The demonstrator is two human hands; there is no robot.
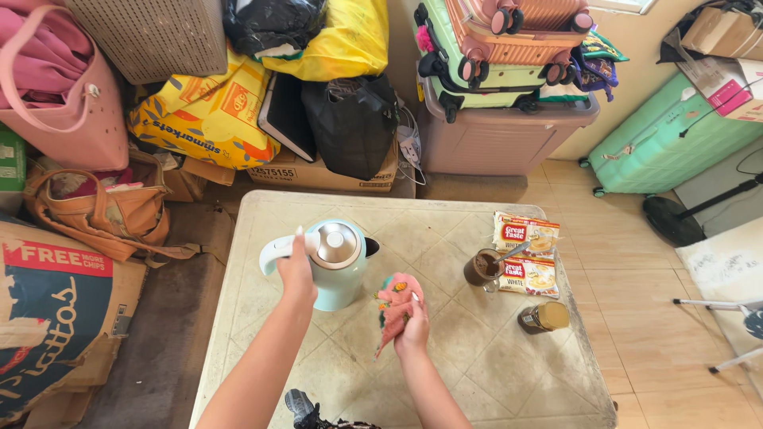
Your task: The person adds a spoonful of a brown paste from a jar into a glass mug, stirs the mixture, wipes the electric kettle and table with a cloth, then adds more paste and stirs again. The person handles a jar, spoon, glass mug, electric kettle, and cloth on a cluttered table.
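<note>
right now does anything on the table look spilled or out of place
No spill shows. The left hand grips the kettle upright, the right hand holds a pink cloth. The glass, sachets and jar sit tidily; the table only looks stained.

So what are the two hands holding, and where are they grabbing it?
The left hand grips the pale blue kettle by its handle. The right hand holds a bunched-up pink cloth around its lower part.
</note>
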